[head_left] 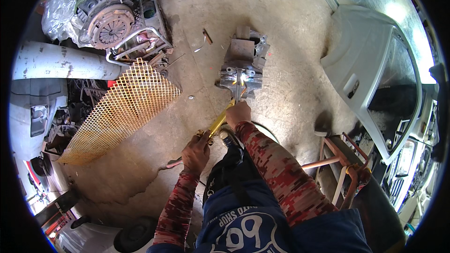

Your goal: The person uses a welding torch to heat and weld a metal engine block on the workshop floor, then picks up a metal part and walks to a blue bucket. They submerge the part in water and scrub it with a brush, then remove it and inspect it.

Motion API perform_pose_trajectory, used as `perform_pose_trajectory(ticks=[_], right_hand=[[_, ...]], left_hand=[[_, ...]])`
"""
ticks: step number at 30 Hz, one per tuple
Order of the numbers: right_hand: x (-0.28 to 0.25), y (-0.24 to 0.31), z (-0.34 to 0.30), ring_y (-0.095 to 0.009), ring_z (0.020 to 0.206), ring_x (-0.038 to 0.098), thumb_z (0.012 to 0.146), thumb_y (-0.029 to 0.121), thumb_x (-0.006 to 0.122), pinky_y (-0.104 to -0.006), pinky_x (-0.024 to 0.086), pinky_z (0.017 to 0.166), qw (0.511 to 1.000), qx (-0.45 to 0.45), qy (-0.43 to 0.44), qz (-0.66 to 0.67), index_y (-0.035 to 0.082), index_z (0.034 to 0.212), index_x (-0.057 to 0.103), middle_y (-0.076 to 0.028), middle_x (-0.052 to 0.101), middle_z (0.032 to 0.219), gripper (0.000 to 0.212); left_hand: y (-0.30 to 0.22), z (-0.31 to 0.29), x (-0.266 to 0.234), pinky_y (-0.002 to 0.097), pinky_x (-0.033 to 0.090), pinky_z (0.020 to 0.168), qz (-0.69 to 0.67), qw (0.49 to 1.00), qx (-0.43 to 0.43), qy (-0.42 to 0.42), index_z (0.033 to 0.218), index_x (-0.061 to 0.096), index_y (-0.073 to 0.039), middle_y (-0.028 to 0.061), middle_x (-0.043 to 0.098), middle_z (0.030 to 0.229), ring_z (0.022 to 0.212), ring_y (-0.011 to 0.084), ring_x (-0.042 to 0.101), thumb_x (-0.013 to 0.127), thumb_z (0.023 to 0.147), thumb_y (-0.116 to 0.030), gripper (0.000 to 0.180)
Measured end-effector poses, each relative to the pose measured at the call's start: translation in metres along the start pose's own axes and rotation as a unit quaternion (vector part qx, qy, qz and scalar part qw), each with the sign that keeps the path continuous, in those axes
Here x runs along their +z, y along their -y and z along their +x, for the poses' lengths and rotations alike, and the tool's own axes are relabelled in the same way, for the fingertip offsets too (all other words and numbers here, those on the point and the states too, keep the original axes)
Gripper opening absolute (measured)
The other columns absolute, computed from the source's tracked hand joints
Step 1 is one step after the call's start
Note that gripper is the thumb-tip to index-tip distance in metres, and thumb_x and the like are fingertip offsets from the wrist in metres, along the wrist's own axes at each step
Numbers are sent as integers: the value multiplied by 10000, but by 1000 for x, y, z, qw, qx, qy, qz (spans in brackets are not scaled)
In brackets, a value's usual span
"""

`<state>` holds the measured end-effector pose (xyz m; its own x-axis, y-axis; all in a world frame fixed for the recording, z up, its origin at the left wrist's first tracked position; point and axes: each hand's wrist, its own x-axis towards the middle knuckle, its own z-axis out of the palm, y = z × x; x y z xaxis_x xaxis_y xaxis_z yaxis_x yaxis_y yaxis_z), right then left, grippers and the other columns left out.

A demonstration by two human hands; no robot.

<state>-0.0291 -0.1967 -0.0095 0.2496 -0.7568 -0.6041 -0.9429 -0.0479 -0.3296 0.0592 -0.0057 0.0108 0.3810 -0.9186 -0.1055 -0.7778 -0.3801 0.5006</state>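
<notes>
My left hand [196,152] is wrapped around the rear of a yellow, brass-coloured torch [218,122], which slants up and to the right. A bright glow [243,78] shows at a rusty metal assembly [242,50] on the floor ahead. My right hand [238,114] is closed just beyond the torch body, near the assembly's front edge. From its fingers a narrow grey metal bar [238,89] runs forward onto the assembly; the grip itself is partly hidden.
An expanded metal mesh sheet [126,107] lies at left, below a clutch assembly [110,26] and a metal frame. On the right are a grey car door [365,75] and an orange-red metal stand [335,152]. A dark hose [266,130] curves by my feet.
</notes>
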Motion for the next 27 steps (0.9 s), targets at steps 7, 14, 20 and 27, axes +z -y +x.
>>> perform_pose_trajectory(ticks=[7,14,20,27], right_hand=[[4,-2,2,-374,1000,691,886,170,614,-412,568,839,976,97,-39,189,-42,1006,703,-231,698,994,259],[0,-5,4,-441,978,685,822,121,623,-455,578,817,996,-11,21,91,-109,1022,628,-327,679,1006,305],[-4,-1,-1,-458,1023,664,817,116,608,-460,555,872,975,79,-22,208,-112,1054,608,-340,670,1021,329],[-7,0,-3,-435,999,677,825,139,618,-446,557,861,974,83,-10,211,-102,1019,619,-315,681,1001,309]], left_hand=[[-1,0,1,407,566,772,1,1000,-3,15,1303,644,-180,133,670,1022,893,330,680,707,801,-99,512],[-12,2,5,403,570,754,-2,1000,-13,25,1280,660,-172,119,677,1009,882,313,685,702,780,-80,510],[-18,2,9,400,566,727,-14,1000,-13,3,1261,675,-164,119,680,972,840,312,686,697,753,-58,519],[-19,-1,8,402,560,707,-17,1000,-10,-5,1265,672,-166,123,677,959,819,314,681,692,771,-54,507]])
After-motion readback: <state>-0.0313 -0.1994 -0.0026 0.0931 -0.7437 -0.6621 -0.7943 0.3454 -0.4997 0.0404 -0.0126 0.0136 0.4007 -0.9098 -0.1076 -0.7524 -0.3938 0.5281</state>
